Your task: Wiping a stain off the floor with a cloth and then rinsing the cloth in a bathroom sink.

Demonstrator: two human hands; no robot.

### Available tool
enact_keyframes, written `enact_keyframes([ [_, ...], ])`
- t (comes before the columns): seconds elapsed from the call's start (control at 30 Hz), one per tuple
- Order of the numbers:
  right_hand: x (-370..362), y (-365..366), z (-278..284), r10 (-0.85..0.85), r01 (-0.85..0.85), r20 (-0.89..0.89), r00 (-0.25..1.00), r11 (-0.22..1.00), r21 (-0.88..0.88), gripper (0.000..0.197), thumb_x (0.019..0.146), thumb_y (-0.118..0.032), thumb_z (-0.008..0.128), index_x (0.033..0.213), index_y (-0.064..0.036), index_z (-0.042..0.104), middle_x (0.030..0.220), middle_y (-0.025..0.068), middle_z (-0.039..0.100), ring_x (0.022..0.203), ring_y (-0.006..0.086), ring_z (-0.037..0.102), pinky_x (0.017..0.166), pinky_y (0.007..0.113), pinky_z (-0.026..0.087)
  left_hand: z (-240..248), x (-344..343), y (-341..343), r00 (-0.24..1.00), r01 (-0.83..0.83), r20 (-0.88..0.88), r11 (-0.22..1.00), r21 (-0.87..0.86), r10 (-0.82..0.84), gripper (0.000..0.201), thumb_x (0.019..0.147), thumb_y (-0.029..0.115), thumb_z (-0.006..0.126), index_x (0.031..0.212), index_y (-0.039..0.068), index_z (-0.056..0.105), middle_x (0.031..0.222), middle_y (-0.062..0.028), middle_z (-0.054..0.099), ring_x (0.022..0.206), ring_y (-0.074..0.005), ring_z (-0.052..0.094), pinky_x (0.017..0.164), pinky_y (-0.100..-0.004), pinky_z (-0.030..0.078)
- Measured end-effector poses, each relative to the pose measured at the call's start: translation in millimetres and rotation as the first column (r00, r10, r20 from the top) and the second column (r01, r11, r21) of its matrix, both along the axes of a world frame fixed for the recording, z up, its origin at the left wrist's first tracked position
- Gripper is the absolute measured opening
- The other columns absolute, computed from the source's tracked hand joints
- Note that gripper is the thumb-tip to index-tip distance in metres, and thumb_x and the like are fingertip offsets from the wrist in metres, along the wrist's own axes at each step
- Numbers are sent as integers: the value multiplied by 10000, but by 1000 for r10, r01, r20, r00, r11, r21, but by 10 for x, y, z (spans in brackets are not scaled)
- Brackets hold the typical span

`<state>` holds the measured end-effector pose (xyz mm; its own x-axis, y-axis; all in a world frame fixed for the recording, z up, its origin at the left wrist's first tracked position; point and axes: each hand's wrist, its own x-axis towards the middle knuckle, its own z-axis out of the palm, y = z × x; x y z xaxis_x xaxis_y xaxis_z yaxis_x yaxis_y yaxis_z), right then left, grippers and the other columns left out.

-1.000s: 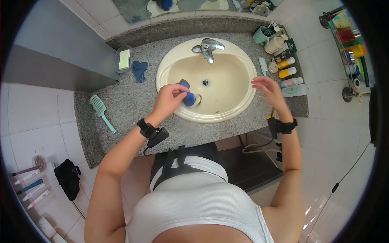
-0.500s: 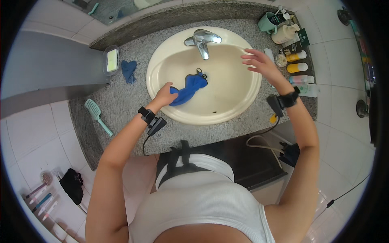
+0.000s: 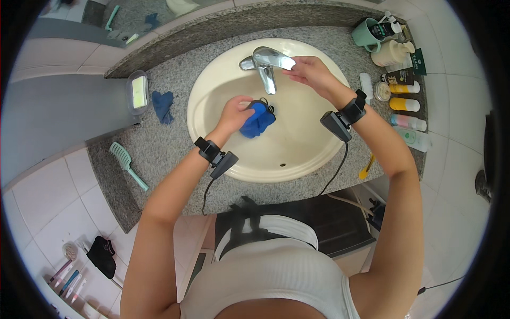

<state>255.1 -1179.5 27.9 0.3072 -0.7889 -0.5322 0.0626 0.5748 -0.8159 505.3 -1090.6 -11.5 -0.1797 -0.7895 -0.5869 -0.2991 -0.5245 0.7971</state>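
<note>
My left hand (image 3: 234,115) is inside the cream sink basin (image 3: 207,154), closed on a bunched blue cloth item (image 3: 256,125). Dark edging and a small dark loop show at the cloth's upper end, close to the drain; its exact kind is unclear. Over the right side of the basin, my right hand (image 3: 314,75) has its fingertips at the end of the lever on the chrome faucet (image 3: 265,69). The spout points down above the cloth, and no running water is visible. Each wrist bears a black strapped device.
Left of the basin lie a soap dish (image 3: 139,94), a dark blue cloth (image 3: 162,106) and a mint hairbrush (image 3: 126,162). Along the right edge stand a green mug (image 3: 365,35), a pump bottle (image 3: 390,53), a round jar (image 3: 381,91) and several tubes and bottles (image 3: 405,104).
My right hand has moved left from the basin's right rim to the faucet lever. My left hand has shifted right and farther in, bunching the blue cloth near the drain. The view has shifted slightly.
</note>
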Motion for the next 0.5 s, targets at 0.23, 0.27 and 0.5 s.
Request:
enact_keyframes([
  [0.23, 154, -229, 129, 111, -114, -36, 993, 988, -102, 337, 905, -64, 511, 1205, 92, 507, 1114, 167, 610, 999, 215, 626, 862, 294, 517, -414, -46, -42, 999, -52, -7, 997, -53, 51, 276, 803, 10, 619, 1073, -37, 583, 891, -154, 684, 761, -178, 659, 652, -275, 518],
  [0.27, 131, -223, 103, 108, -111, -40, 993, 989, -95, 337, 905, -64, 511, 1205, 92, 507, 1114, 167, 610, 999, 215, 626, 862, 294, 517, -414, -58, -77, 999, -52, -11, 997, -54, 52, 256, 806, 11, 616, 1055, -43, 591, 894, -153, 685, 770, -179, 659, 658, -277, 519],
  [0.5, 153, -95, 169, -81, -635, -718, 692, 404, -658, 438, 790, -48, 595, 1224, -103, 567, 1229, 157, 565, 929, 306, 625, 812, 364, 514, -404, -122, -179, 1000, -18, -18, 999, -49, 17, 233, 816, 11, 607, 1041, -50, 601, 919, -131, 690, 800, -167, 656, 690, -270, 514],
])
